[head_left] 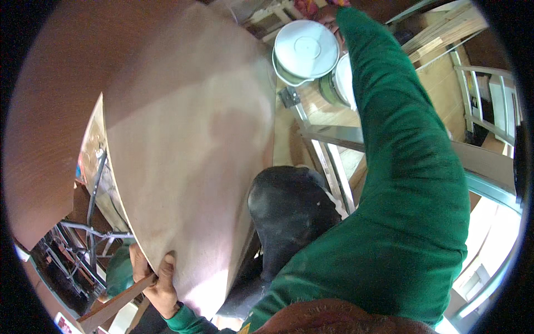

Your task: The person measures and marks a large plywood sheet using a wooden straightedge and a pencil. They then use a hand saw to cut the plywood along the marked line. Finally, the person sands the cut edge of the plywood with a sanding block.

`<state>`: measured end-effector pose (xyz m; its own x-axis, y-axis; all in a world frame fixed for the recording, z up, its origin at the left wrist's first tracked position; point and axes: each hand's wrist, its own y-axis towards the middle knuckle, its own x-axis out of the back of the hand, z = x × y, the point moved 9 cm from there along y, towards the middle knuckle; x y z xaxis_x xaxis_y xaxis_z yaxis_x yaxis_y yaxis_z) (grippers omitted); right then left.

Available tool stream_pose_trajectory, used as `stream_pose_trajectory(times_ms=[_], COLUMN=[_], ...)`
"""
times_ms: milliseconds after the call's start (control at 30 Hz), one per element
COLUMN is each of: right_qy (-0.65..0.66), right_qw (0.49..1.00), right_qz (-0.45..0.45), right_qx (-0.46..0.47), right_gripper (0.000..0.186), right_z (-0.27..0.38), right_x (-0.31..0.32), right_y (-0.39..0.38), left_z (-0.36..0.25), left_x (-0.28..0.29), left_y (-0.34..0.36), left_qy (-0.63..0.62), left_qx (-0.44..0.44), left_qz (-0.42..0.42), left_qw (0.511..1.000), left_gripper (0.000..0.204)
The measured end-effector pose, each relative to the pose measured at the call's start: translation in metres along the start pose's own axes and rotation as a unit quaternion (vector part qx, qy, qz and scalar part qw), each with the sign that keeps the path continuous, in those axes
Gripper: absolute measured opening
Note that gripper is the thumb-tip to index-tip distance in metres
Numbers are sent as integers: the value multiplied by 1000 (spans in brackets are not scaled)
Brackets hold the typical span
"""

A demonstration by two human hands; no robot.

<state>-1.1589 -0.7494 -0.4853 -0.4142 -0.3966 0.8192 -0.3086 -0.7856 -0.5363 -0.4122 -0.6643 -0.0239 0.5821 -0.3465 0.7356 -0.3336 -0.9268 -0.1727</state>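
Observation:
A large pale plywood sheet (189,128) stands tilted in front of me and fills the middle of the view. My left hand (158,281) grips its lower left edge, thumb on the near face and fingers around the edge. A narrow brown wooden strip (117,303) meets that hand; whether it is also held I cannot tell. My right arm, in a green sleeve, stretches far forward. At its end my right hand (329,18) is small and partly hidden by the cuff, close to a white-lidded bucket (307,49) and a red and yellow patterned thing (306,8).
A second white-lidded bucket (336,83) stands under my right forearm. Metal frame bars (334,133) cross beside my dark-trousered knee (289,206). Brown panelling (50,111) rises at left, above metal tubing (92,225). Stacked timber (445,33) lies far right.

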Motion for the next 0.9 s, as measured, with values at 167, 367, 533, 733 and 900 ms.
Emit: stream_pose_trajectory(times_ms=[167,367,533,733,900], right_qy=[2,-9,-24,-36,-44], right_qw=[999,996,994,987,982], right_qz=[-27,-63,-83,-102,-116], right_qx=[-30,-55,-73,-119,-139], right_gripper=[40,39,39,39,39], right_z=[-35,-58,-68,-81,-85], right_x=[3,18,32,48,52], right_y=[-7,-11,-19,-56,-80], left_z=[6,7,5,12,19], left_x=[2,2,4,10,13], left_y=[1,1,3,1,2], left_qy=[32,33,64,71,20], left_qx=[15,23,-1,-6,6], left_qz=[-4,-9,-1,13,2], left_qw=[999,999,998,997,1000], left_gripper=[51,50,51,52,46])
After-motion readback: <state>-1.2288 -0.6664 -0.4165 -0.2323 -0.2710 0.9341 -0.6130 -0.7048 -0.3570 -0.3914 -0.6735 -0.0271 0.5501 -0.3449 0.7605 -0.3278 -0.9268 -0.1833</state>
